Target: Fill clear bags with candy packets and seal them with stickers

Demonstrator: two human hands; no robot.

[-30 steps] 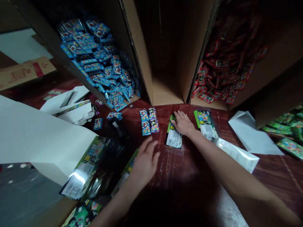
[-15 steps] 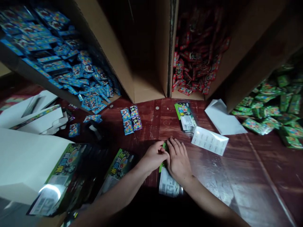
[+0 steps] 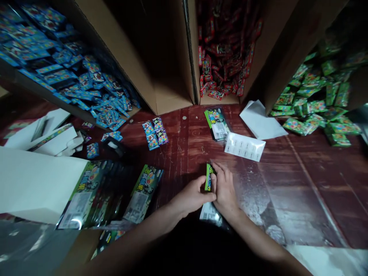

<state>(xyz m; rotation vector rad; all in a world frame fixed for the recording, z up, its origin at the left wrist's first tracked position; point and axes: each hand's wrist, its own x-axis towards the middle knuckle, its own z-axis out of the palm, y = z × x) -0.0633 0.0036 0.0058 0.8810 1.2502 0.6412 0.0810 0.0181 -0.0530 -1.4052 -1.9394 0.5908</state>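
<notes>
A flat printed plastic packet (image 3: 209, 212), green along its edge with a pale label lower down, lies at the table's near side in front of me. My left hand (image 3: 194, 196) has its thumb and index finger at the packet's left side. Across the right side curl the fingers of my right hand (image 3: 225, 188), with the thumb on the printed face. Both hands cover much of the packet's middle. A similar stack of packets (image 3: 220, 128) lies beyond my hands, beside a white sticker sheet (image 3: 245, 147).
Four joined blue and purple sachets (image 3: 155, 133) lie ahead. Cardboard boxes hold blue sachets (image 3: 94, 84), red sachets (image 3: 218, 73) and green sachets (image 3: 313, 96). More printed packets (image 3: 83, 195) overlap at left, near a black tape dispenser (image 3: 113, 147). White paper (image 3: 263, 120) lies right.
The camera view has shifted. My right hand has gone from lying flat over the packet to curling round its right side. My left thumb and index finger have parted from their pinch.
</notes>
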